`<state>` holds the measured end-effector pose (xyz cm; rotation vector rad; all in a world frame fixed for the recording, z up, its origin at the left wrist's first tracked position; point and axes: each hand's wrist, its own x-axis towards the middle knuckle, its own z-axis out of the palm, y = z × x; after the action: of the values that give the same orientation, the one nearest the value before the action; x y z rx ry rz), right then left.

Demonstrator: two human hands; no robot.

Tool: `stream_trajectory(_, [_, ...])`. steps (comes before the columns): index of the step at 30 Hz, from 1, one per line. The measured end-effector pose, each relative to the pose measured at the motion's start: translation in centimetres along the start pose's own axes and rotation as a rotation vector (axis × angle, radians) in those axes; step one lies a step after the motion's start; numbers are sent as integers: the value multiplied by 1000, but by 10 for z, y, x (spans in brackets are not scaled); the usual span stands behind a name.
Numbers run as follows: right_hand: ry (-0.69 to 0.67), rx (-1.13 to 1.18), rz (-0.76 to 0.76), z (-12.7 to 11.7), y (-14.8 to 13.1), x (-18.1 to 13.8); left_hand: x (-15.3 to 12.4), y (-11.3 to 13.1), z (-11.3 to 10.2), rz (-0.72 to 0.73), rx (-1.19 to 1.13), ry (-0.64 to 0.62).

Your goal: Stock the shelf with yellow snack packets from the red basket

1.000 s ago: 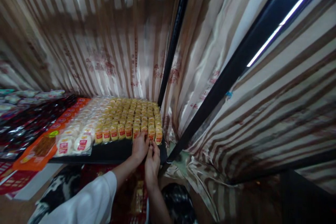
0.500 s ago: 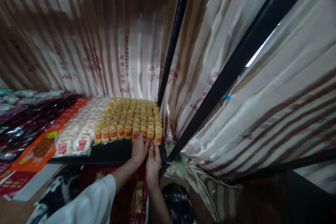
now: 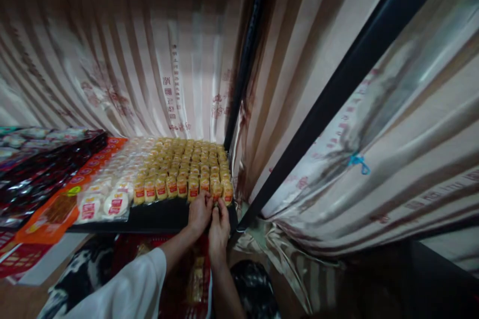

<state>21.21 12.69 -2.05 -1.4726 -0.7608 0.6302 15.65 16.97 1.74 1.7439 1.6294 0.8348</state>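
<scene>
Rows of small yellow wrapped snack cakes [image 3: 182, 167] with red and orange labels stand at the right end of a black shelf [image 3: 160, 214]. My left hand [image 3: 199, 212] has its fingers bent and closed at the front row, against a wrapped snack cake [image 3: 205, 184]. Just to its right, my right hand [image 3: 219, 224] pinches low at the front of a wrapped snack cake [image 3: 216, 192]. The fingertips of both hands nearly meet there, and they partly cover the packs they touch.
Left of the cakes lie round white wrapped cakes [image 3: 117, 203], orange packets [image 3: 48, 214] and dark shiny packets [image 3: 56, 164]. A red basket [image 3: 175, 304] with yellow packs sits below the shelf. Black posts [image 3: 299, 144] and striped curtains [image 3: 194, 60] close in the right and back.
The two front cakes at the right end have shifted slightly right. My hands stay almost in place. The side curtain has swung, its blue tie now further right and lower.
</scene>
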Motion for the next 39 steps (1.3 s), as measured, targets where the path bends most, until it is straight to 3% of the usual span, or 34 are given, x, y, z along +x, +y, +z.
stream_trajectory(12, [181,-237,-273,0,-17,-3,1,-7,6,23,-42,14])
stream_trajectory(19, [126,-207,-159,-2,-11,9,2,-12,8,27,-80,40])
stream_trajectory(28, [127,-282,-231,-3,-6,13,1,-12,14,39,-151,56])
stream_trajectory(39, [138,-292,-215,-1,-9,19,1,-18,21,25,-207,83])
